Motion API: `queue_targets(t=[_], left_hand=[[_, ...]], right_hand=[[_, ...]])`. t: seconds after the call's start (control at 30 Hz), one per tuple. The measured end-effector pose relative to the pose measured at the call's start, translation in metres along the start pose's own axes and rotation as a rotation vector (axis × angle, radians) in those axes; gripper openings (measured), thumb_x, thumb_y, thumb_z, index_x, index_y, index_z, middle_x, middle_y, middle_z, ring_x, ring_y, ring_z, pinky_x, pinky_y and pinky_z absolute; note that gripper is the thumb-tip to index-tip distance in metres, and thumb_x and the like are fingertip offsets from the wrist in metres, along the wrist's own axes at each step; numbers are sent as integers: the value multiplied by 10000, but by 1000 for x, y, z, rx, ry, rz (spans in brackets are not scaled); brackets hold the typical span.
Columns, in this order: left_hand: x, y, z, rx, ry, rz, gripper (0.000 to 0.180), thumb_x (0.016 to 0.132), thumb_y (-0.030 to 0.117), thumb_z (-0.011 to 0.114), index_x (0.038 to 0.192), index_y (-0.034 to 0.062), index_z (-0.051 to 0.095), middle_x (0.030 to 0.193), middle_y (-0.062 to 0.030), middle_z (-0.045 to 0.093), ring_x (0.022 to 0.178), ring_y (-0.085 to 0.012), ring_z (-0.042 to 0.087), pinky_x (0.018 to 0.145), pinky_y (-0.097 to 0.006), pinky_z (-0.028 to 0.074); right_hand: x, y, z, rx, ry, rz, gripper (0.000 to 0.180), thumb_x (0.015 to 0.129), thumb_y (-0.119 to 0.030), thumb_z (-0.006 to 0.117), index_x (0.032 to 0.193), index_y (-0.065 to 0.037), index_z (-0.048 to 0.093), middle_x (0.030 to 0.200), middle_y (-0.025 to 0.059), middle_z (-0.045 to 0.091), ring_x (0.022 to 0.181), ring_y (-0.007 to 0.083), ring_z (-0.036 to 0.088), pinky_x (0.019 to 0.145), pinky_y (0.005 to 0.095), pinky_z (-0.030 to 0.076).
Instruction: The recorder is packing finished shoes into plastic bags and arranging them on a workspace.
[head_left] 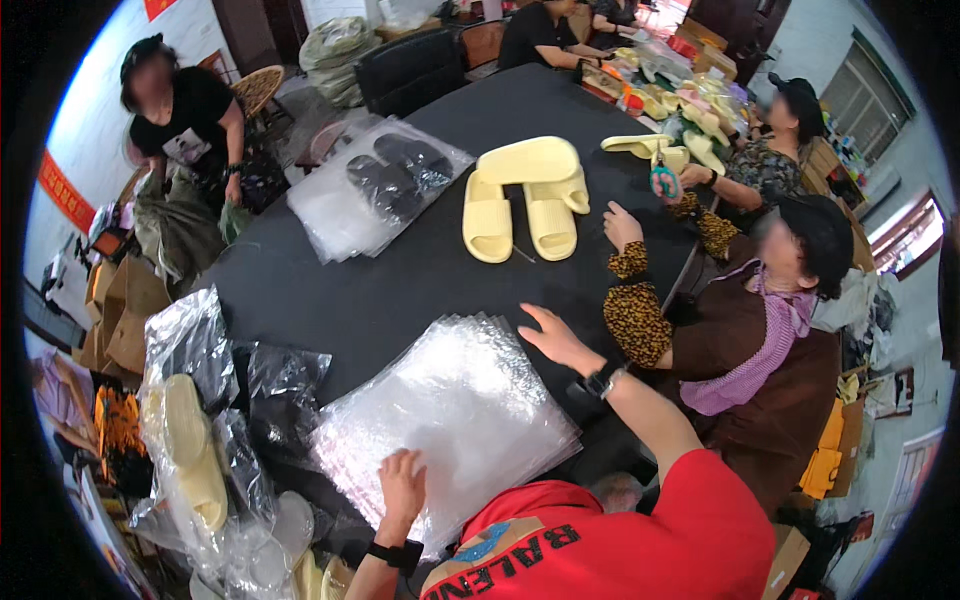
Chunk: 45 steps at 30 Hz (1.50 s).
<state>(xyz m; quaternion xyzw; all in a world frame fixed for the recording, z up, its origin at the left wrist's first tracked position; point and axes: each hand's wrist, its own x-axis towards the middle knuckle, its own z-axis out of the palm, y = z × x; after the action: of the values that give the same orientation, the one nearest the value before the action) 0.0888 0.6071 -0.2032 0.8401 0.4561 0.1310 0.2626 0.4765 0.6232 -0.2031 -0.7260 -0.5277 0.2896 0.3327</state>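
My left hand [402, 484] rests on the near left part of a stack of clear plastic bags [445, 400], fingers slightly bent and holding nothing. Over the black table [370, 290], just past the stack's far right edge, my right hand [556, 336] reaches out with its fingers apart and nothing in it. Beyond it are pale yellow slippers: one [489, 222] upright on the left, one [552, 225] on the right, and another [527, 160] lying across their far ends. A thin short piece [523, 254] shows between the lower two.
Grey slippers [400, 172] lie on more clear bags [325, 215] at the far left. Bagged yellow slippers [190, 440] pile up at the near left. On my right, a co-worker's hand [622, 227] is close to the yellow slippers; another co-worker holds scissors [664, 182].
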Motion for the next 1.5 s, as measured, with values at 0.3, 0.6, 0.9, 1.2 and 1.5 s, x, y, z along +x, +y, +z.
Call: queue_targets(t=[0.3, 0.6, 0.9, 1.2, 1.5], left_hand=[[-42, -91, 4, -161, 479, -761, 661, 830, 337, 522, 1278, -79, 271, 1233, -293, 385, 1136, -389, 395, 971, -421, 296], [-65, -83, 6, -569, 537, -861, 883, 762, 399, 605, 1335, -69, 123, 1343, -272, 271, 1216, -338, 355, 996, -341, 289], [-67, -127, 31, -1013, 445, -819, 767, 629, 340, 720, 1204, -32, 375, 1076, -207, 553, 979, -276, 555, 823, -333, 441], [-58, -74, -56, 40, 673, -650, 745, 669, 246, 670, 1275, 14, 304, 1187, -204, 461, 1076, -350, 444, 909, -423, 359], [-84, -143, -281, 392, 1635, -809, 774, 703, 250, 700, 1307, 31, 269, 1188, -170, 437, 1112, -328, 385, 937, -446, 248]], right_hand=[[-55, 19, 49, -10, -125, 398, 670, 853, -492, 382, 1319, -20, 284, 1286, 262, 344, 1181, 397, 337, 982, 427, 276], [-63, -36, 89, -6, -172, 287, 736, 801, -383, 570, 1311, 42, 252, 1233, 255, 325, 1156, 374, 323, 967, 405, 282], [-62, 1, 108, 392, -252, 237, 730, 776, -222, 622, 1313, 60, 215, 1305, 226, 317, 1179, 301, 356, 988, 354, 283], [-68, -23, 98, -19, -116, 159, 777, 751, -181, 647, 1349, -26, 177, 1362, 197, 241, 1230, 316, 282, 1000, 407, 255], [-96, -35, 93, -552, 63, -259, 848, 665, -283, 685, 1356, -114, 223, 1367, 172, 224, 1257, 352, 211, 985, 499, 198]])
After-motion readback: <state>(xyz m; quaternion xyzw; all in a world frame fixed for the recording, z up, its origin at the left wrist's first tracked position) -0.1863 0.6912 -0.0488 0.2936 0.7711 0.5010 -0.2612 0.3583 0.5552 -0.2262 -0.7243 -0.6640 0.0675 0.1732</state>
